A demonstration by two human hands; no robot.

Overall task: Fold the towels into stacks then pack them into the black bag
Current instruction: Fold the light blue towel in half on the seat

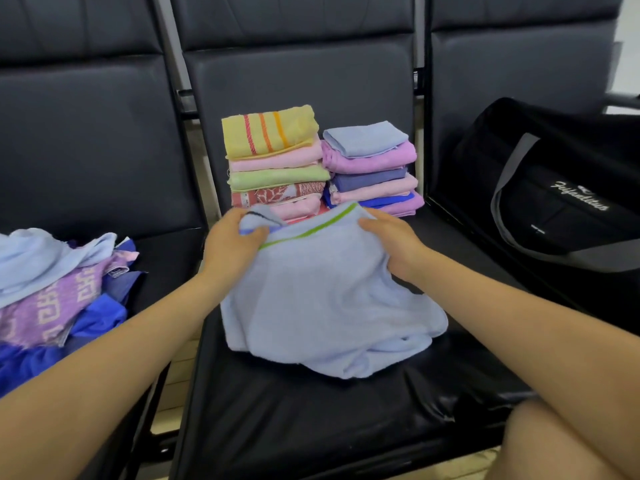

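Note:
A light blue towel (325, 306) with a green stripe lies bunched on the middle black seat (298, 420). My left hand (230, 247) grips its upper left corner, and my right hand (391, 240) grips its upper right edge. Behind the towel stand two stacks of folded towels: the left stack (273, 161) is topped by a yellow striped towel, the right stack (372, 164) by a pale blue one. The black bag (561, 188) with grey straps sits on the right seat.
A heap of unfolded towels (59, 285), pale blue, purple patterned and deep blue, lies on the left seat. Black seat backs rise behind everything. My knee (561, 441) shows at the lower right.

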